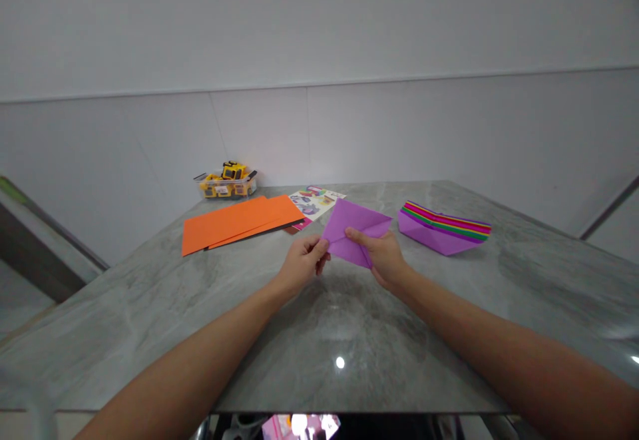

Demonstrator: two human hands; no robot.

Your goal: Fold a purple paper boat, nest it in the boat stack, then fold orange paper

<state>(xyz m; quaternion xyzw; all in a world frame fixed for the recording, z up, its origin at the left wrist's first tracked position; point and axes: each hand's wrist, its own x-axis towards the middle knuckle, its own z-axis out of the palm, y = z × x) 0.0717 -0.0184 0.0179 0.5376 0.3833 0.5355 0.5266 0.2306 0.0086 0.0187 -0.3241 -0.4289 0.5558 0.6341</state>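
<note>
Two bare forearms of mine reach over the table, a broad slab of polished grey stone with pale veining and a glossy sheen that throws back a spot of light near its near edge. Next in size are the orange sheets, flat, matte and long-rectangled, lying fanned toward the far left corner with a dark sheet peeping out beneath them. Toward the far right edge sits a stack of folded papers, purple outside, with thin stripes of green, yellow, orange and red showing along its top, the whole wedge-shaped like a shallow boat. Just above the middle of the table I hold the purple paper, smooth, creased into an angular kite-like form with a fold line running across it. My left hand pinches its left corner between thumb and fingers; my right hand grips its lower right side, thumb lying on top. Beyond it lies a printed leaflet, glossy and many-coloured. Smallest, at the far edge, is a yellow toy truck in a clear plastic tray.
</note>
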